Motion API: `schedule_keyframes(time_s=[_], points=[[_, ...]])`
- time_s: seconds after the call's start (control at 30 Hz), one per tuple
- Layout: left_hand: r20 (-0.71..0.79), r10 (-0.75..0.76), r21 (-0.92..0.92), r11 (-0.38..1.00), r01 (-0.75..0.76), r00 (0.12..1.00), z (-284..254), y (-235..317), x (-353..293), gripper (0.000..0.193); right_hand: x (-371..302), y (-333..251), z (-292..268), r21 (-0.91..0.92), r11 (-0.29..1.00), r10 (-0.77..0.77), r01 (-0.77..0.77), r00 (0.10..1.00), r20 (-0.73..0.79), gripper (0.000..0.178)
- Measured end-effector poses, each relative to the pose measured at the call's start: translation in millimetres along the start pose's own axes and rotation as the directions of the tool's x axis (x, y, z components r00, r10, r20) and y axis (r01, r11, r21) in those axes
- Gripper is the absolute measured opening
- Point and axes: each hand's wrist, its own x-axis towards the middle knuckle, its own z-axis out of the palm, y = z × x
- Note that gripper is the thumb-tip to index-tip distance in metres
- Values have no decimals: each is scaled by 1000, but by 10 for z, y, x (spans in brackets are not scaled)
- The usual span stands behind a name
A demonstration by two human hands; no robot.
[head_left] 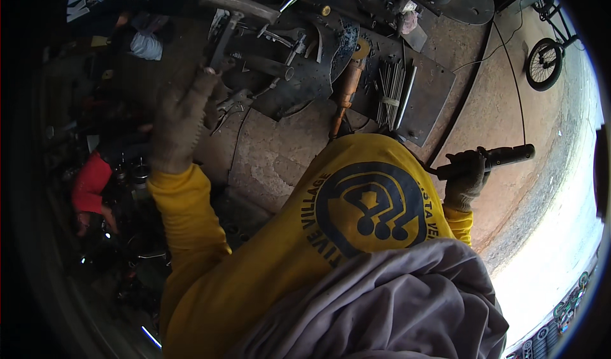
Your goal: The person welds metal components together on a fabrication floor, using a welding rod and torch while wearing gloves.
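Note:
My left hand (pixel 181 120), in a brown work glove, reaches forward with its fingers stretched out. Its fingertips are at the lower end of a T-shaped steel piece (pixel 238 6); whether they touch it I cannot tell. Close to that hand lie locking pliers (pixel 234 103) and a short steel tube (pixel 270 67). Off to my right side, my gloved right hand (pixel 466 175) is wrapped round a black welding electrode holder (pixel 509 157). A thin dark line, rod or wire, rises from the holder's end.
An orange angle grinder (pixel 348 88) lies before me, beside a bundle of welding rods (pixel 389 95) on a steel plate (pixel 428 98). Cut steel scraps and a round metal base (pixel 461 2) are farther back. Red clothing (pixel 89 181) shows at left. A bicycle wheel (pixel 544 64) stands far right.

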Motion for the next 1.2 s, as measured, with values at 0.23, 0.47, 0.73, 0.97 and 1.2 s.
schedule_keyframes(time_s=[0.23,0.47,0.73,0.97,1.2], points=[[-100,-97,-139,987,83,990,952,-781,-213,25,19,-121,135,-52,999,-1,5,996,84,37],[-211,395,389,873,-294,894,1218,-1397,82,27,23,-96,137,-85,996,30,-23,997,75,38],[-237,303,490,858,-155,923,1287,-1606,168,31,-6,-84,64,-36,999,26,-25,999,34,36],[-133,343,614,765,-194,930,1205,-1549,151,32,3,-66,90,-55,998,25,-20,997,78,35],[-114,384,684,699,-208,916,1143,-1601,199,32,-8,-137,172,-81,996,42,-37,997,59,34]])
